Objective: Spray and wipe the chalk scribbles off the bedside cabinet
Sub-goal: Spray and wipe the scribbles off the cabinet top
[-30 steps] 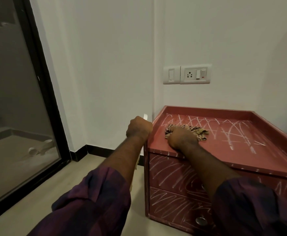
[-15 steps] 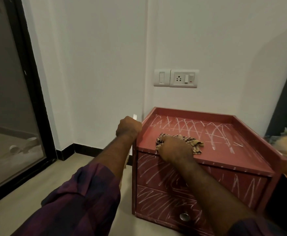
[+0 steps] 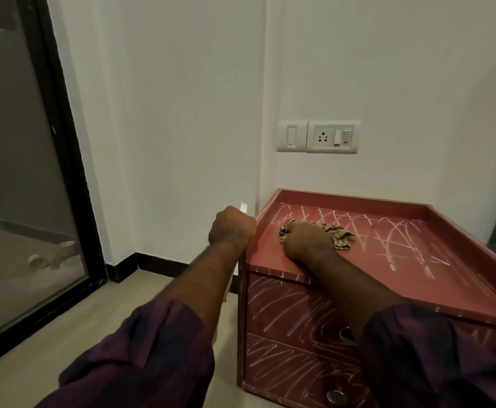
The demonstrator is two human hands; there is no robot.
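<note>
A red bedside cabinet (image 3: 411,293) stands in the corner, with white chalk scribbles (image 3: 399,240) across its top and over both drawer fronts. My right hand (image 3: 307,241) presses a checked brown cloth (image 3: 339,234) onto the near left part of the top. The patch around the cloth looks free of chalk. My left hand (image 3: 232,228) is curled round a white spray bottle (image 3: 243,207) just left of the cabinet. Only the bottle's top and a strip below my wrist show.
White walls meet behind the cabinet, with a switch and socket plate (image 3: 318,136) above it. A dark-framed glass door (image 3: 29,178) fills the left side. Pale floor lies in front. A dark object stands at the right edge.
My right hand and the cloth have slid back from the front edge toward the middle left of the top. The view has shifted. My left hand keeps hold of the bottle.
</note>
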